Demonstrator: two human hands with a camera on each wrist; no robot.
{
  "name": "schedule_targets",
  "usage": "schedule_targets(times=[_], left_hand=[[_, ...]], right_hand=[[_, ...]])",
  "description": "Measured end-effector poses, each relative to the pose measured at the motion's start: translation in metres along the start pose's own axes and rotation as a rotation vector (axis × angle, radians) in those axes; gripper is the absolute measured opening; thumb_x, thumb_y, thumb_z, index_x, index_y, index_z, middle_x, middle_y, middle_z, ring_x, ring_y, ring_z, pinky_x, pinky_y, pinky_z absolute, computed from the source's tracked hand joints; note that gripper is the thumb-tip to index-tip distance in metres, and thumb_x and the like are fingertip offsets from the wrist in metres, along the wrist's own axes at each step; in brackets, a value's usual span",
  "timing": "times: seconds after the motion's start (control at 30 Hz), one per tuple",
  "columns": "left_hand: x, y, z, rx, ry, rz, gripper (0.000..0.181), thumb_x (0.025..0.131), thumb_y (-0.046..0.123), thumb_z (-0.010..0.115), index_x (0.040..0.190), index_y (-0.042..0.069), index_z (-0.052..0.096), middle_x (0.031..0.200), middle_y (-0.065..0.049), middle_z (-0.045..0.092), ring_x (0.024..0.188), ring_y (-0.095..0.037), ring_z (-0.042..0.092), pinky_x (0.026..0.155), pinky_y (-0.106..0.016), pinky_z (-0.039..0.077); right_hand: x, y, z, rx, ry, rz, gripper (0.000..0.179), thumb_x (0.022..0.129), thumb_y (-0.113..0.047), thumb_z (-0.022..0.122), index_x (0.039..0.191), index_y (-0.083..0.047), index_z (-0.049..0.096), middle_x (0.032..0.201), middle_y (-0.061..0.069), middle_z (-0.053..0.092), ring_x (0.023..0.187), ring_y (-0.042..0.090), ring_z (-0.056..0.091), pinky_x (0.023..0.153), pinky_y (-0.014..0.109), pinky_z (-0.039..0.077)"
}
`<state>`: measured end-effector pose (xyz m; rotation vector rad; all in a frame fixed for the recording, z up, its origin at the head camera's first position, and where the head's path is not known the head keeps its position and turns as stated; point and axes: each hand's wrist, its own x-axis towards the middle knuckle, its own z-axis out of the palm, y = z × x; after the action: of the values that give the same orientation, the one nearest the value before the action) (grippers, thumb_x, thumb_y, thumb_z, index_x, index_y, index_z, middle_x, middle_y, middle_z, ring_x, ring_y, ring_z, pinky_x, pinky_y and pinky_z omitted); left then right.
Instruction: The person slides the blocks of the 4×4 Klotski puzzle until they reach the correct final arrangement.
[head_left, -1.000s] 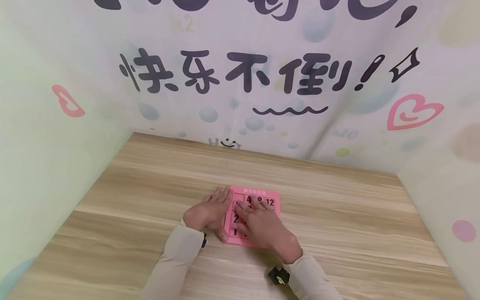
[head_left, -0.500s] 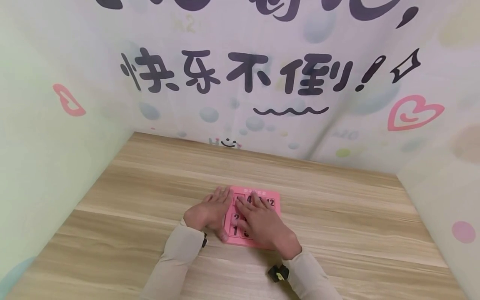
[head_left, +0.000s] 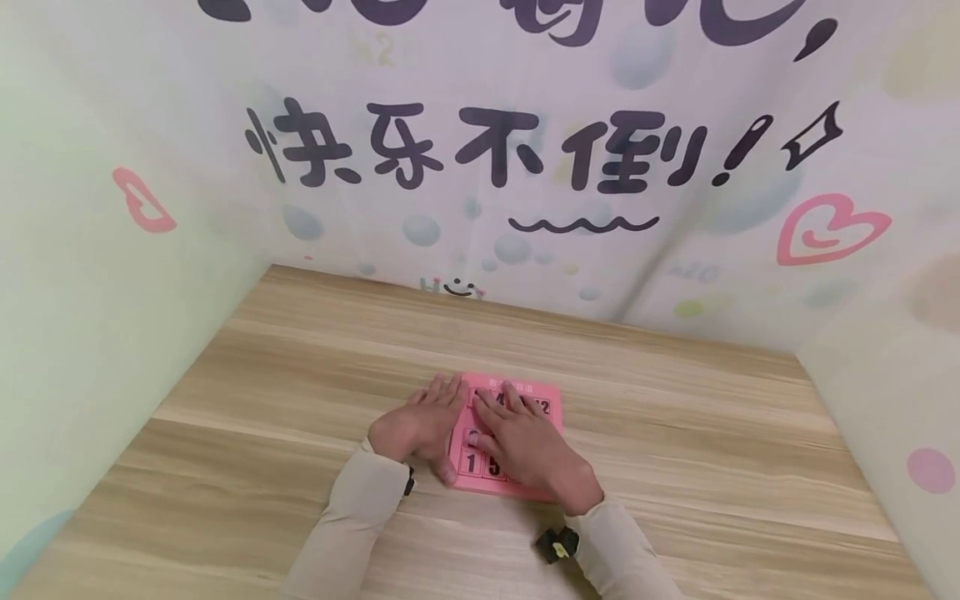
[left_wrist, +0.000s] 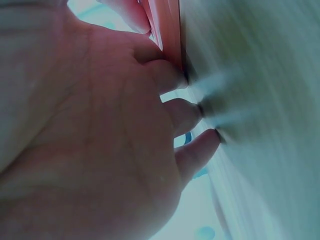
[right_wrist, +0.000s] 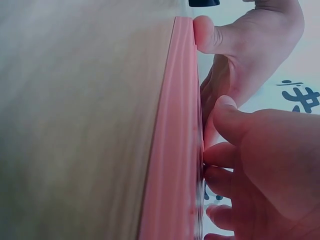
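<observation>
Right hand (head_left: 527, 446), fingers extended: thumb now over 2 tile (head_left: 467, 432) | left hand (head_left: 422, 427) likewise, at board's (head_left: 480, 484) 9 o'clock | I judge tile-shifting underway

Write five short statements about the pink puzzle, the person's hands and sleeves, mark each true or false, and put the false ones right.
1. The flat, pink, rectangular number puzzle lies on the light-brown, wood-grain table. True.
2. The bare right hand covers part of the puzzle. True.
3. The bare left hand is at the puzzle's right edge. False: the left hand is at its left edge.
4. The pink tile with a black 1 is in the row nearest the person. True.
5. Both long sleeves are black. False: the sleeves are pale beige.
</observation>
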<state>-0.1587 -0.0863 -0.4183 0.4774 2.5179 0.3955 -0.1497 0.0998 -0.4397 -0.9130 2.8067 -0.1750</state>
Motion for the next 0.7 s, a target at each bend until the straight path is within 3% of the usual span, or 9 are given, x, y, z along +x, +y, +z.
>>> schedule_targets(times=[0.17, 0.37, 0.7], left_hand=[[0.000, 0.000, 0.002, -0.002, 0.002, 0.002, 0.132, 0.063, 0.039, 0.091, 0.159, 0.002, 0.009, 0.167, -0.012, 0.002, 0.154, -0.031, -0.003, 0.126, -0.046, 0.010], [-0.001, 0.000, 0.002, -0.008, -0.002, 0.001, 0.133, 0.062, 0.038, 0.091, 0.159, 0.003, 0.007, 0.167, -0.013, 0.000, 0.154, -0.032, -0.004, 0.126, -0.045, 0.009], [-0.001, 0.000, -0.001, -0.033, 0.002, 0.015, 0.135, 0.061, 0.035, 0.092, 0.158, 0.001, 0.005, 0.167, -0.015, -0.002, 0.153, -0.033, -0.005, 0.126, -0.045, 0.006]], right_hand=[[-0.003, 0.000, -0.002, 0.016, -0.020, 0.003, 0.064, 0.103, -0.051, 0.042, 0.156, -0.015, 0.032, 0.162, 0.002, 0.028, 0.151, 0.037, 0.016, 0.122, 0.056, 0.018], [-0.017, -0.005, -0.021, 0.060, -0.100, 0.001, 0.064, 0.102, -0.049, 0.046, 0.156, -0.018, 0.033, 0.162, 0.003, 0.027, 0.151, 0.036, 0.018, 0.121, 0.057, 0.019], [-0.039, -0.026, -0.040, 0.009, -0.231, -0.025, 0.063, 0.098, -0.051, 0.053, 0.152, -0.022, 0.041, 0.160, -0.001, 0.034, 0.150, 0.036, 0.023, 0.121, 0.056, 0.022]])
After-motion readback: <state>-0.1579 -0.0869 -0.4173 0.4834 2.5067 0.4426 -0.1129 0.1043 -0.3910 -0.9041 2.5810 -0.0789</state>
